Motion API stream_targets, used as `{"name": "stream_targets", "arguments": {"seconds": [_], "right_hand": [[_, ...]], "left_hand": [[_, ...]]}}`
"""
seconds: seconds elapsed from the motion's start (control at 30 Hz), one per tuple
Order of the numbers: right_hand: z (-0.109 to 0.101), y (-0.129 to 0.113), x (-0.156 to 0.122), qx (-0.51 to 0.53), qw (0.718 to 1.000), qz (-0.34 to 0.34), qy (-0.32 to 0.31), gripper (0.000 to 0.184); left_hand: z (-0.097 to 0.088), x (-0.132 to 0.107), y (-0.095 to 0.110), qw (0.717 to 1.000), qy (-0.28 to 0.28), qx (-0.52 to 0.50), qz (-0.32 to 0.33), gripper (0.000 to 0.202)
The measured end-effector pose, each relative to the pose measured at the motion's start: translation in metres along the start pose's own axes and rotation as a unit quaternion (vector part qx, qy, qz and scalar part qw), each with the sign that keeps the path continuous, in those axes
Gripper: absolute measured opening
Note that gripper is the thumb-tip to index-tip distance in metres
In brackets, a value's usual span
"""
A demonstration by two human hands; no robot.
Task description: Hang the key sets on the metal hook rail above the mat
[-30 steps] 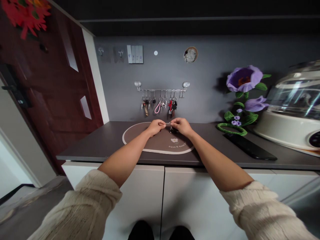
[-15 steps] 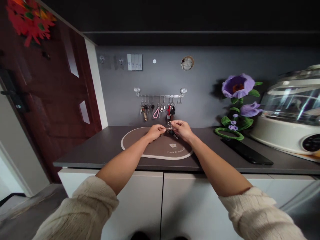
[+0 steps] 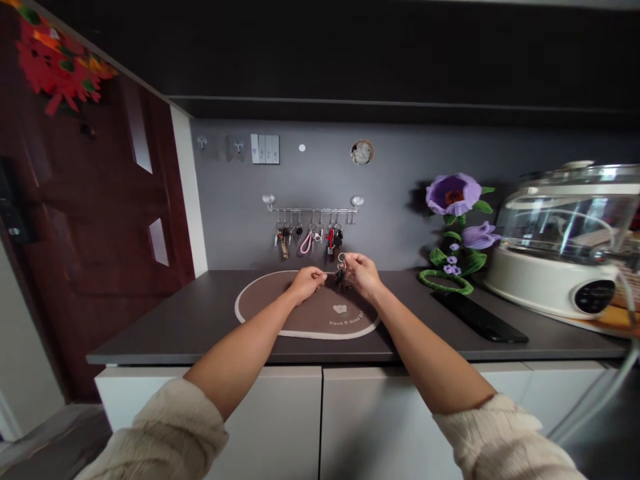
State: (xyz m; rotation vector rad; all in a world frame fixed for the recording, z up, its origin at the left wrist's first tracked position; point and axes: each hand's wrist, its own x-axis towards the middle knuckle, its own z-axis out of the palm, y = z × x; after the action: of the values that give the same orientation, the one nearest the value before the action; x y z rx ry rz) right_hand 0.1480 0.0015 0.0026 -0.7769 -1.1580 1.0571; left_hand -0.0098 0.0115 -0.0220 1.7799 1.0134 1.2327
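My right hand (image 3: pixel 362 275) pinches a small bunch of keys (image 3: pixel 341 270) by its metal ring, held just above the brown oval mat (image 3: pixel 310 320) on the dark counter. My left hand (image 3: pixel 306 282) hovers beside it with the fingers curled in; whether anything is in them is hidden. Behind both hands a chrome rail (image 3: pixel 311 210) on the grey wall carries several hanging key sets (image 3: pixel 306 239), among them a pink loop and a red tag.
A black flat device (image 3: pixel 479 317) lies on the counter (image 3: pixel 165 327) right of the mat. Purple knitted flowers (image 3: pixel 456 227) lean on the wall, and a white appliance with a clear lid (image 3: pixel 560 247) stands at far right. A dark red door (image 3: pixel 90 220) is at left.
The view has tilted upward. My right hand lifted the keys by the ring toward the rail, and my left hand has come off them and drawn slightly apart.
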Motion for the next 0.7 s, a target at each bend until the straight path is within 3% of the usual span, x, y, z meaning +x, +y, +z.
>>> {"name": "stream_targets", "arguments": {"seconds": [0.3, 0.7], "right_hand": [[0.000, -0.001, 0.005, 0.006, 0.997, -0.054, 0.047, 0.031], [0.004, -0.034, 0.035, -0.010, 0.991, -0.066, 0.117, 0.019]], "left_hand": [[0.002, 0.003, -0.008, 1.000, 0.004, 0.002, 0.015, 0.019], [0.004, 0.005, -0.011, 1.000, 0.002, 0.007, 0.012, 0.017]]}}
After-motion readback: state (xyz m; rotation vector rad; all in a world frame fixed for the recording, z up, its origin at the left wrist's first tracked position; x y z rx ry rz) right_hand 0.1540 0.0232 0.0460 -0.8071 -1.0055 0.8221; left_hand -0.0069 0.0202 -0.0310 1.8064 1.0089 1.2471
